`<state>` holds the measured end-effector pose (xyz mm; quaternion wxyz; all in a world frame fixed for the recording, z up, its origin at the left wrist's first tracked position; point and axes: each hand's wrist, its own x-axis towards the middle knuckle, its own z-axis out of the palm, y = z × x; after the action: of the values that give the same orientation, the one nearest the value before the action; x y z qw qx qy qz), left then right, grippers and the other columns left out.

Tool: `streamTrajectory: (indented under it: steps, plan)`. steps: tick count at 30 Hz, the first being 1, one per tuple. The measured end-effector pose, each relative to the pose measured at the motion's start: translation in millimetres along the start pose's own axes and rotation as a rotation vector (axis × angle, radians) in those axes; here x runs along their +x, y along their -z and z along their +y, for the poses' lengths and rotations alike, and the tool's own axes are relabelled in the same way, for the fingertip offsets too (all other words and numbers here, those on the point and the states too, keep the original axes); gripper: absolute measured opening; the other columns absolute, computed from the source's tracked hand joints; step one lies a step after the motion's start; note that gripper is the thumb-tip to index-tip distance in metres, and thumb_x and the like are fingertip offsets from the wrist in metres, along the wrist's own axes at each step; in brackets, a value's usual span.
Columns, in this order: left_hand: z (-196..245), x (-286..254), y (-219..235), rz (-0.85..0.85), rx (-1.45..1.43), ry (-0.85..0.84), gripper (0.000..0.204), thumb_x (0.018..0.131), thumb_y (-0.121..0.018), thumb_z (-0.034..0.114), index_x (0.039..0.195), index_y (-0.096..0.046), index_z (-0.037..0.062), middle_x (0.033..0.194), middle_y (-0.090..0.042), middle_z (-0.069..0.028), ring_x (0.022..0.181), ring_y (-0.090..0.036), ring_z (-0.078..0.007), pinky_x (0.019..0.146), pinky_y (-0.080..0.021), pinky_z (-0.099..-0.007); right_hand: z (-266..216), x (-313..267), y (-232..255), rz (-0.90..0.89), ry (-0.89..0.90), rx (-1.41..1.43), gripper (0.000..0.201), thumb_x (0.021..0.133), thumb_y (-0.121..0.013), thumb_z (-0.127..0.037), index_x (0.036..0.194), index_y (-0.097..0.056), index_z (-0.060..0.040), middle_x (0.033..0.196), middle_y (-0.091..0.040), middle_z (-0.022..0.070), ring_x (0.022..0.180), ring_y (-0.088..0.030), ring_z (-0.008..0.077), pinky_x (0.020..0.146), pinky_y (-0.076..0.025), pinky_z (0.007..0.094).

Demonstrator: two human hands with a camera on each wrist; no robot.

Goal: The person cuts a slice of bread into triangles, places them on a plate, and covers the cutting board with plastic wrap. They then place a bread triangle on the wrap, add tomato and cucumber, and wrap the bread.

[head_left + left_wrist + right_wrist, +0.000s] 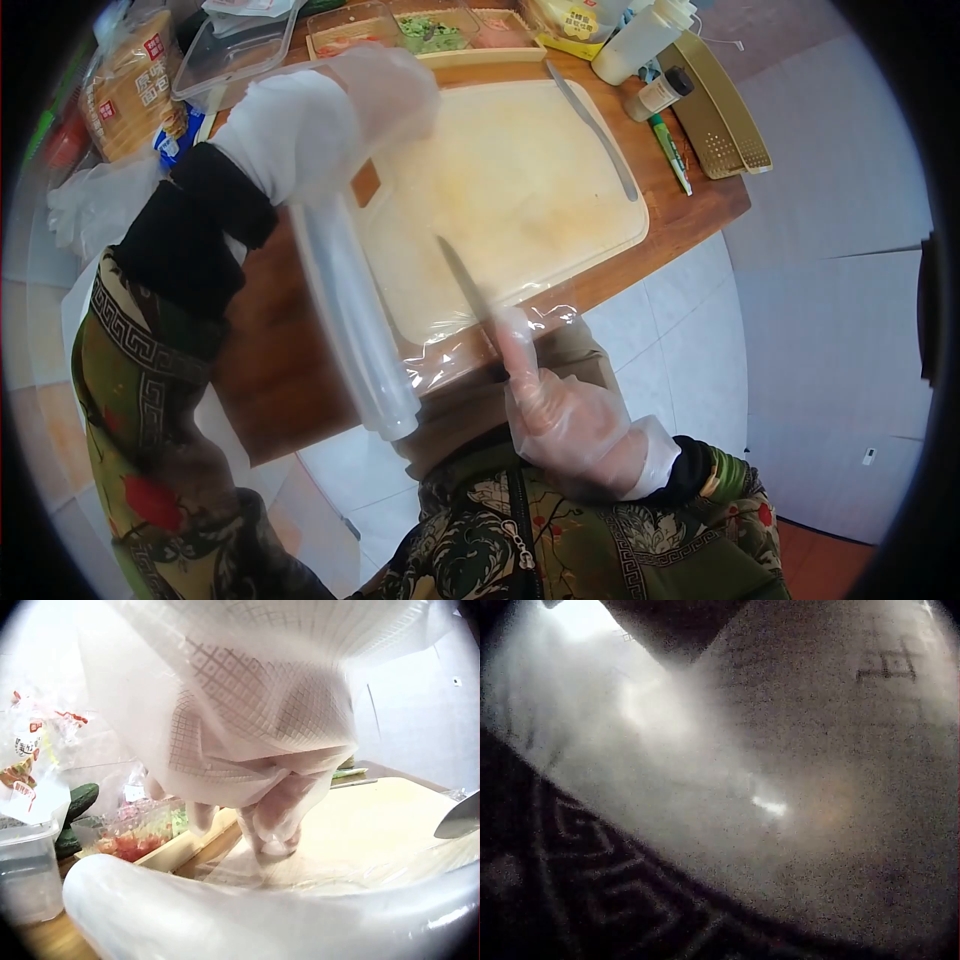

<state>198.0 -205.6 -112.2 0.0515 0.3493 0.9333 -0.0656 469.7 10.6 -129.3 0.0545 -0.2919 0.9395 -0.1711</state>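
Note:
In a loose clear plastic glove, my left hand (385,100) reaches over the far left corner of the white cutting board (530,190). Its fingertips pinch thin plastic film (240,866) near the board in the left wrist view. The roll of plastic wrap (355,310) lies along the board's left side, and film glints at the near edge. My gloved right hand (575,415) grips a knife (462,275) at the near edge, thumb stretched along it, blade pointing away over the board. The handle is hidden. Glove plastic and sleeve fill the blurred right wrist view.
A second knife (592,130) lies on the board's right side. Behind stand a tray (440,60) of chopped food, a clear tub (235,50) and bagged bread (130,90). To the right are a squeeze bottle (640,45), a spice jar (660,92), a green pen (670,152) and a basket (715,110).

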Motion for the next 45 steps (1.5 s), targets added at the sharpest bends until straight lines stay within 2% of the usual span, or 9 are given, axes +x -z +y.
streamTrajectory:
  steps: [2, 14, 18, 20, 22, 27, 31, 33, 45]
  plan:
    - [0, -2, -1, 0.005, 0.037, -0.047, 0.026, 0.096, -0.065, 0.031, 0.101, -0.08, 0.0111, 0.091, -0.073, -0.0181, 0.091, -0.071, -0.0389, 0.082, -0.054, -0.0473, 1, -7, 0, -0.01, -0.017, 0.014, 0.082, 0.084, -0.062, 0.0, 0.154, -0.024, 0.0195, 0.062, -0.053, 0.0128, 0.049, -0.056, 0.0233, 0.044, -0.046, 0.0387]
    - [-10, -6, -15, 0.123, 0.118, -0.176, 0.023, 0.085, -0.069, 0.026, 0.098, -0.079, 0.0098, 0.098, -0.076, -0.0108, 0.098, -0.074, -0.0317, 0.081, -0.056, -0.0472, 5, -31, 28, -0.08, 0.1, 0.002, 0.087, 0.081, -0.064, 0.0, 0.155, -0.021, 0.0175, 0.07, -0.063, 0.0139, 0.05, -0.055, 0.0228, 0.048, -0.049, 0.0367]
    - [-13, -11, -21, 0.203, 0.087, -0.211, 0.019, 0.087, -0.067, 0.023, 0.096, -0.079, 0.0106, 0.098, -0.075, -0.0098, 0.097, -0.074, -0.0308, 0.08, -0.056, -0.0473, 12, -33, 46, -0.075, -0.037, 0.149, 0.093, 0.089, -0.06, -0.001, 0.162, -0.004, 0.0027, 0.079, -0.068, 0.0215, 0.058, -0.061, 0.0349, 0.054, -0.051, 0.0449]
    - [-8, -15, -17, 0.115, 0.131, -0.205, 0.028, 0.081, -0.067, 0.006, 0.105, -0.078, 0.0153, 0.099, -0.071, -0.0029, 0.101, -0.068, -0.0252, 0.1, -0.046, -0.0467, 16, -25, 52, -0.014, -0.1, 0.186, 0.093, 0.092, -0.059, -0.002, 0.164, 0.001, -0.0019, 0.08, -0.067, 0.0232, 0.059, -0.062, 0.0385, 0.055, -0.051, 0.0473]
    - [-6, -19, -17, 0.185, 0.171, -0.229, 0.027, 0.081, -0.067, 0.006, 0.104, -0.078, 0.0146, 0.102, -0.072, -0.0024, 0.101, -0.068, -0.0246, 0.102, -0.046, -0.0473, 18, -6, 66, -0.085, -0.416, 0.268, 0.088, 0.096, -0.056, -0.003, 0.165, -0.001, -0.0061, 0.075, -0.066, 0.0207, 0.058, -0.061, 0.0404, 0.055, -0.051, 0.0459]
    - [-12, -19, -20, 0.344, -0.007, -0.237, 0.025, 0.081, -0.066, 0.006, 0.102, -0.079, 0.0135, 0.111, -0.074, -0.0047, 0.105, -0.068, -0.0256, 0.105, -0.046, -0.0456, 48, 44, 80, 0.093, -0.629, 0.761, 0.072, 0.104, -0.056, -0.014, 0.164, -0.017, -0.0048, 0.072, -0.06, 0.0005, 0.057, -0.053, 0.012, 0.056, -0.048, 0.0327]
    - [-12, -43, -6, 0.609, -0.299, -0.015, 0.03, 0.085, -0.063, 0.008, 0.112, -0.076, 0.0112, 0.114, -0.074, -0.01, 0.11, -0.067, -0.0308, 0.102, -0.049, -0.0431, 127, 77, 49, 0.424, -0.183, 0.433, 0.053, 0.104, -0.058, -0.016, 0.153, -0.042, -0.0023, 0.075, -0.059, -0.0001, 0.061, -0.054, 0.0088, 0.058, -0.046, 0.0255]
    - [-14, -56, -5, 0.643, -0.381, 0.231, 0.036, 0.088, -0.064, 0.015, 0.124, -0.071, 0.01, 0.121, -0.07, -0.0149, 0.113, -0.065, -0.0347, 0.097, -0.052, -0.043, 135, 96, 66, 0.327, -0.579, 0.611, 0.038, 0.103, -0.061, -0.019, 0.136, -0.057, -0.0016, 0.075, -0.058, -0.0031, 0.063, -0.052, 0.0047, 0.058, -0.043, 0.0221]
    - [38, -135, -8, 0.106, -0.849, 0.9, 0.085, 0.094, -0.068, 0.032, 0.162, -0.025, 0.005, 0.129, -0.061, -0.0242, 0.109, -0.066, -0.0334, 0.095, -0.051, -0.0384, 140, 112, 76, 0.213, -0.816, 0.878, 0.041, 0.099, -0.068, -0.021, 0.135, -0.06, -0.0033, 0.072, -0.051, -0.0079, 0.054, -0.041, 0.0018, 0.048, -0.032, 0.022]
